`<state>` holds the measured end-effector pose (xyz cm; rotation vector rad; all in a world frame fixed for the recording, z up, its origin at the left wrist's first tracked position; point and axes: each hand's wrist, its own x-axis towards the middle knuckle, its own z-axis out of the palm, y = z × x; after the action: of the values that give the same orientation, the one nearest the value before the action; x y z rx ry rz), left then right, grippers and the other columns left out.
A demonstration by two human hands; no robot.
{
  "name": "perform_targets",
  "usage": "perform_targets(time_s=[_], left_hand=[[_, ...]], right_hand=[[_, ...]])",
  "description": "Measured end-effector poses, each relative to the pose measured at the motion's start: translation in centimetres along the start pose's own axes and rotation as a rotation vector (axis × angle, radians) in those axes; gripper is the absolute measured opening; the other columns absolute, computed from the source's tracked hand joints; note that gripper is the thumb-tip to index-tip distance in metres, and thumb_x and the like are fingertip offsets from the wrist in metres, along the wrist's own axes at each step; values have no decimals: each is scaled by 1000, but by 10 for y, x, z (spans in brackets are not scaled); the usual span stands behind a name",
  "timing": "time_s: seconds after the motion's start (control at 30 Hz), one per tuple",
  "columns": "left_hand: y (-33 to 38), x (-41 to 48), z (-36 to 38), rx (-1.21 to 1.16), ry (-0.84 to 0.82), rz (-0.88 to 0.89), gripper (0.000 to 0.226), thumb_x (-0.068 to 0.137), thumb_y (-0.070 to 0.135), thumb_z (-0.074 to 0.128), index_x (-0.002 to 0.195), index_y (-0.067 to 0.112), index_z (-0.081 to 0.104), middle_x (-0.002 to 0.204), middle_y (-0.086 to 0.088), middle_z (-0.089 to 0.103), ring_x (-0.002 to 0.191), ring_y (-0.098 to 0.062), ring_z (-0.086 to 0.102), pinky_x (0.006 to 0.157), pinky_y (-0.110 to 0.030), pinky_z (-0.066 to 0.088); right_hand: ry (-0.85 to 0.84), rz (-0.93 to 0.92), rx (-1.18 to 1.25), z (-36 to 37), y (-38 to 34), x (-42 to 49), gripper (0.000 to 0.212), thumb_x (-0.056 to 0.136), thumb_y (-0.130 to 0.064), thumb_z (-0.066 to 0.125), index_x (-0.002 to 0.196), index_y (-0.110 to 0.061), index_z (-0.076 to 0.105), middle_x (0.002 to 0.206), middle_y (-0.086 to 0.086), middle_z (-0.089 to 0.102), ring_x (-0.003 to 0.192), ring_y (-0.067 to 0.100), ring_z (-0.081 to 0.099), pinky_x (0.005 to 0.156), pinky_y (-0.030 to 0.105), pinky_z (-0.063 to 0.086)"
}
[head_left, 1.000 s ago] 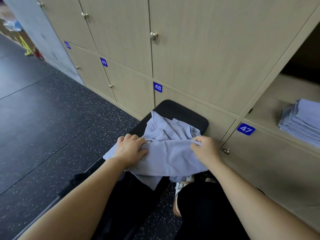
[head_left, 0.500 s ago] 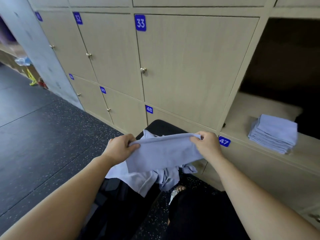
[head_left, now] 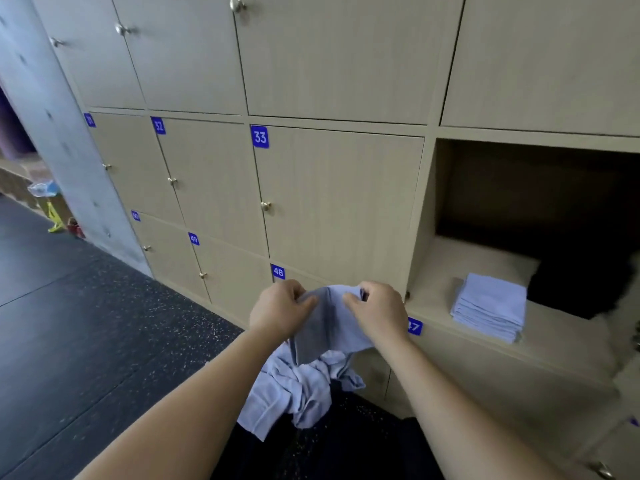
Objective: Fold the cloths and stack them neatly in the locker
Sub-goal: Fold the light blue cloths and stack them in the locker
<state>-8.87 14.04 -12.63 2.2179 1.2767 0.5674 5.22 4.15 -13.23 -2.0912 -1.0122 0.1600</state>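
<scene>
1. Both hands are up in front of the lockers. The left hand (head_left: 280,308) and the right hand (head_left: 377,311) each pinch the top edge of one pale blue cloth (head_left: 329,327), fingers curled round the fabric, knuckles close together with only a short bit of edge between them.
2. The cloth hangs straight down from that grip, so its long axis is vertical right now and the short top edge runs hand to hand. It looks thin and soft, with a matte woven look, and it drapes without any stiffness.
3. Directly below the hands there's a crumpled pile of unfolded cloths (head_left: 291,389), same blue, all bunched and wrinkly. What it sits on is mostly hidden.
4. The key relation: the folded stack (head_left: 490,306) sits out to the right of the right hand, a bit further away and at roughly hand height, on the floor of the open locker (head_left: 446,261). So the right hand is clearly the nearer one for placing. The left would have to reach across.
5. The stack has square, flat layers with fairly even edges. The locker is light wood-grain laminate, smooth, with a dark interior behind.
6. My guess is the fold isn't done yet, since the cloth hangs loose, and floppy fabric like this will probably need laying flat or doubling over before it goes rightward onto the stack.
</scene>
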Motion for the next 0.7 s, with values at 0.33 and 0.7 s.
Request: perform_targets(time_s=[0.33,0.7], left_hand=[[55,-11,20,-460,-172,140,19,87,18,70,105,14,73,94,-4,76,88,-20,71,80,-38,59],[76,-3,26,-519,-17,68,46,89,4,61,134,9,54,105,-2,74,95,-13,68,88,-30,55]], right_hand=[[139,-20,185,-24,3,-1,49,85,-24,63,51,-17,29,47,1,33,50,16,32,49,33,21],[-38,-112,384,-38,12,0,32,73,-20,41,90,-23,68,73,7,69,72,28,63,66,44,53]])
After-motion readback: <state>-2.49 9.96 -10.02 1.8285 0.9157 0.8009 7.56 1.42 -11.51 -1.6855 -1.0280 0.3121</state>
